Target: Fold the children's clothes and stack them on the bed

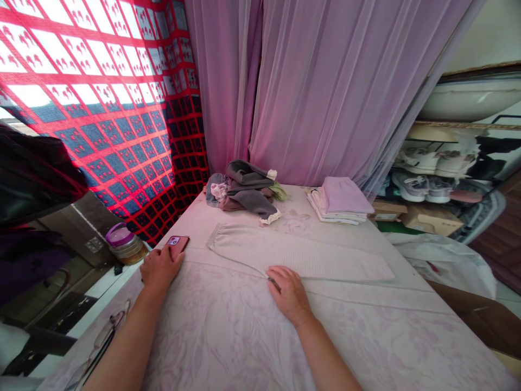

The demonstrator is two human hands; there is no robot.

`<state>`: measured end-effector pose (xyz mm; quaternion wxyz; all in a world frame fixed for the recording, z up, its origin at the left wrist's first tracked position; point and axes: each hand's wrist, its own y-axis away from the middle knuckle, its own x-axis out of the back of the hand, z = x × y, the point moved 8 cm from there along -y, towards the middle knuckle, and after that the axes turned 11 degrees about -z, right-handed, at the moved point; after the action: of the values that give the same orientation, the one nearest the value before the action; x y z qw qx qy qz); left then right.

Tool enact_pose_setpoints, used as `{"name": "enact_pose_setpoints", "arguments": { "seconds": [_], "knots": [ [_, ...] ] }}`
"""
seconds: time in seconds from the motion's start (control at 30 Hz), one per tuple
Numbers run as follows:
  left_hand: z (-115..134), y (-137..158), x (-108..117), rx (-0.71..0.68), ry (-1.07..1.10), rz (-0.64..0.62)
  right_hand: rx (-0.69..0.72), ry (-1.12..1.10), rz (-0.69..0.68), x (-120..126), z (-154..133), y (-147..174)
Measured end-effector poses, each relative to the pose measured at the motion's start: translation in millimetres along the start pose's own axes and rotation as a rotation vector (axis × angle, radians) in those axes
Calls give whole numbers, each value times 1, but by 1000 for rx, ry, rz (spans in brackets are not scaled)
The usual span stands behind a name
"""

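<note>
My left hand (160, 267) is at the left edge of the cloth-covered table (228, 331), its fingers closed around the near end of a smartphone (178, 245) in a reddish case, camera side up. Pale ribbed trousers (301, 252) lie folded lengthwise and flat across the table, the gathered waistband to the left and the legs to the right. My right hand (287, 290) rests on their near edge, fingers lying flat. A small dark spot shows between thumb and forefinger; I cannot tell what it is.
Behind the trousers is a crumpled heap of clothes (248, 190). A folded stack (341, 200) with a lilac piece on top lies back right. Glasses (109, 328) lie by my left forearm. A purple-lidded jar (125, 243) stands left; shoes (421, 184) sit on a rack at right.
</note>
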<state>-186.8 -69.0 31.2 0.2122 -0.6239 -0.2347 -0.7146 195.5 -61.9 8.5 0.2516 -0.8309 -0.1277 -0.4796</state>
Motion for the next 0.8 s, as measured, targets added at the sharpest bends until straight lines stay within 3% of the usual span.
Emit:
{"name": "enact_pose_setpoints", "arguments": {
  "seconds": [0.13, 0.23, 0.33, 0.5, 0.8],
  "knots": [
    [17, 7, -3, -53, 14, 47, 8, 9, -20, -2, 1, -2],
    [57, 19, -9, -250, 16, 78, 18, 18, -29, -2, 1, -3],
    [93, 26, -20, -377, 122, 10, 10, 15, -17, 0, -1, -3],
    [104, 12, -28, -266, 282, -109, -5, 10, -10, 3, -4, -4],
    [110, -16, -14, -147, 222, -218, -16, 58, -46, 7, -11, -5]
  ]
}}
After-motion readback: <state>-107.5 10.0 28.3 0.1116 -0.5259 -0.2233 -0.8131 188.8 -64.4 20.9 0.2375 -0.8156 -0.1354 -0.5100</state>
